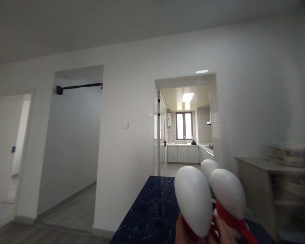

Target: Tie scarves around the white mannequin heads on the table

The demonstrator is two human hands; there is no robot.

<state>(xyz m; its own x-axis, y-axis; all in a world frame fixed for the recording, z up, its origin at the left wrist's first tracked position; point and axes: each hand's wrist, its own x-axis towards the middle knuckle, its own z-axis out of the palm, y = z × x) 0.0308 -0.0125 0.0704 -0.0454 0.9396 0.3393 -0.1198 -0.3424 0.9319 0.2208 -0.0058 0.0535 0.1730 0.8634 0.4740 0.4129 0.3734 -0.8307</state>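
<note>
At the bottom edge, my left hand [180,229] grips the lower left side of a smooth white egg-shaped piece [193,200], where red material wraps its narrow end. My right hand [224,232] closes around the same end from the right. Most of both hands lies below the picture. Just behind to the right, a second white egg-shaped piece [228,193] leans at a tilt, with a red band [228,214] around its base. A third white egg-shaped piece [208,170] shows partly behind these two.
Beneath is a dark blue marble-patterned table [152,206]. A wooden shelf unit [255,183] stands at the right, with blurred stacked items [289,154] on top. Ahead, a doorway opens to a kitchen with cabinets [183,154]. A black and red bar [81,86] spans a recess at left.
</note>
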